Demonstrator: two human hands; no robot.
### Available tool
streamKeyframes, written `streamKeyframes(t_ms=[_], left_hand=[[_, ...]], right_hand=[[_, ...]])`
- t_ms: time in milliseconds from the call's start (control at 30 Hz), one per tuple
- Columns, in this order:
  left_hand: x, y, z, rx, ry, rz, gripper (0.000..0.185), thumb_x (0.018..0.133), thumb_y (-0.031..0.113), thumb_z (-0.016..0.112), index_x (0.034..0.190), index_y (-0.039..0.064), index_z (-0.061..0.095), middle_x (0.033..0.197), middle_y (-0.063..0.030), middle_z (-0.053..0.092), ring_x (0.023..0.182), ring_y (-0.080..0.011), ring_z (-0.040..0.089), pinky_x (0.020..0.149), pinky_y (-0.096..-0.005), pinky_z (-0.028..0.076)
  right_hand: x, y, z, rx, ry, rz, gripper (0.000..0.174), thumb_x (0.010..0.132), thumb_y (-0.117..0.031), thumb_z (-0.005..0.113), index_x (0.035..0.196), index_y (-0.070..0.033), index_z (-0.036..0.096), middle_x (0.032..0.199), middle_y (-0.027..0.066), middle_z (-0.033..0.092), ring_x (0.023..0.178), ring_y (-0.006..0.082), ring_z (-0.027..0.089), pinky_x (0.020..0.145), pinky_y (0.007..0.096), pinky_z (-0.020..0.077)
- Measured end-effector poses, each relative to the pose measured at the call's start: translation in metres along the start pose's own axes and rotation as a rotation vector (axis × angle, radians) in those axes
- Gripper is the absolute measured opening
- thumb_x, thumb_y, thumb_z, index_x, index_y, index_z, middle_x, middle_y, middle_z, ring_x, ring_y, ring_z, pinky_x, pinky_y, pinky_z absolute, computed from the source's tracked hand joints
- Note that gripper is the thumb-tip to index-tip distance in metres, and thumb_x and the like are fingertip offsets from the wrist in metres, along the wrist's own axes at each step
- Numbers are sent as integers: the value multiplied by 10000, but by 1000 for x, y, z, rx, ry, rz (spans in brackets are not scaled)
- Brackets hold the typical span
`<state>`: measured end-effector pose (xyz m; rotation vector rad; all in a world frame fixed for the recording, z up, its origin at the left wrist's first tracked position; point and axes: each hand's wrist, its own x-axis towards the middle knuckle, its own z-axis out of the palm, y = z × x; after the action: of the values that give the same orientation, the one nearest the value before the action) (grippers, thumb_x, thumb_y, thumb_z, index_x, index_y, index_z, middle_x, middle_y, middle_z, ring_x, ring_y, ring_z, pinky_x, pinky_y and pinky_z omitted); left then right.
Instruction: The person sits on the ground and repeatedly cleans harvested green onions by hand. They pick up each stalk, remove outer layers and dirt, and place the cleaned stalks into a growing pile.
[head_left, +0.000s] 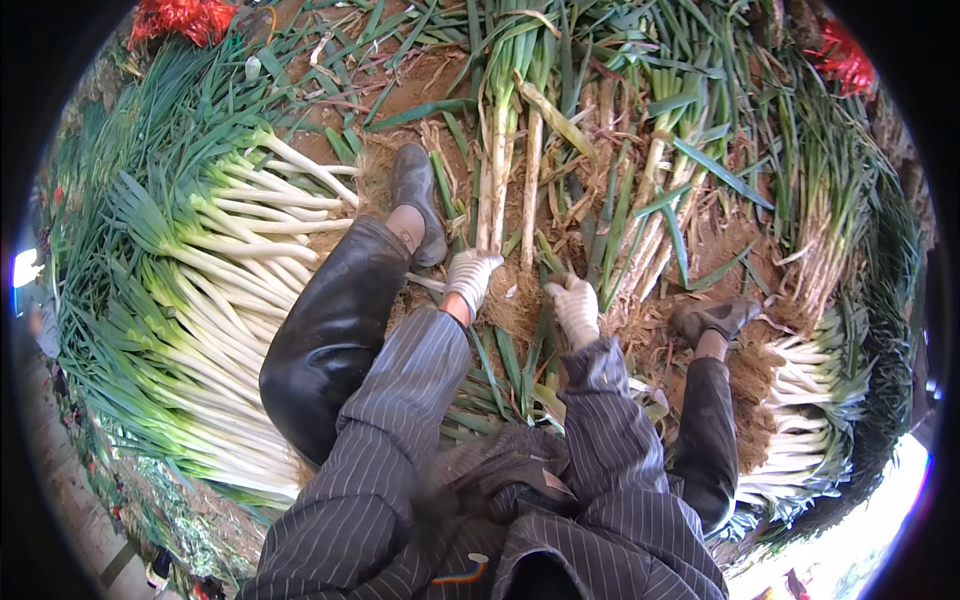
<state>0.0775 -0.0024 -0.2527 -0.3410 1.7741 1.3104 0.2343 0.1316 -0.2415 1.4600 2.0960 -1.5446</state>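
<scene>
My left hand (471, 281), in a striped white glove, is at the root end of several unpeeled long green onions (496, 180). Its fingers are bent, and what lies under them is hidden. Another soil-stained onion stalk (532, 187) lies just to the right, its leaves pointing away from me. Brown fibrous roots (510, 304) spread between my two hands. My right hand (574, 306), gloved too, has curled fingers beside a green leaf (550, 259). Whether it pinches anything is not visible.
Cleaned white-stalked onions (240, 300) form a large pile at left, with a smaller pile (799, 420) at right. More unpeeled onions (660, 202) lie ahead on soil (427, 75) strewn with leaves. My dark shoes (416, 199) flank the work area. Red plastic strands (184, 19) lie far left.
</scene>
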Motion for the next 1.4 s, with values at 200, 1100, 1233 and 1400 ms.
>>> streamKeyframes(t_ms=[200, 1100, 1233, 1400], left_hand=[[-1, 22, 21, 1097, 142, 344, 476, 748, 223, 717, 1160, 15, 600, 1024, -223, 654, 961, -388, 632, 823, -463, 508], [-183, 26, 53, -43, -724, 12, 357, 742, 18, 724, 1046, 10, 536, 751, -51, 602, 552, -146, 591, 409, -269, 459], [-185, 19, 73, 778, -555, 461, 501, 756, 159, 710, 1200, 25, 518, 907, -164, 669, 685, -293, 667, 595, -391, 549], [-203, 66, 87, 1073, -497, 824, 550, 828, 223, 651, 1336, 113, 475, 1091, -216, 657, 934, -350, 665, 834, -418, 536]], right_hand=[[57, -34, 36, -534, 34, -27, 358, 794, -335, 660, 984, -32, 640, 835, 198, 693, 815, 364, 676, 755, 423, 543], [-51, -128, -82, 885, -370, 113, 293, 902, -175, 594, 1119, 21, 623, 792, 104, 689, 530, 140, 608, 438, 257, 476], [-85, -150, -99, 755, -187, -29, 218, 906, -149, 612, 1057, 8, 606, 743, 86, 683, 438, 95, 542, 374, 235, 415], [-132, -234, -150, 631, -64, -326, 216, 911, -164, 603, 1054, -1, 612, 721, 51, 667, 468, 65, 522, 410, 196, 377]])
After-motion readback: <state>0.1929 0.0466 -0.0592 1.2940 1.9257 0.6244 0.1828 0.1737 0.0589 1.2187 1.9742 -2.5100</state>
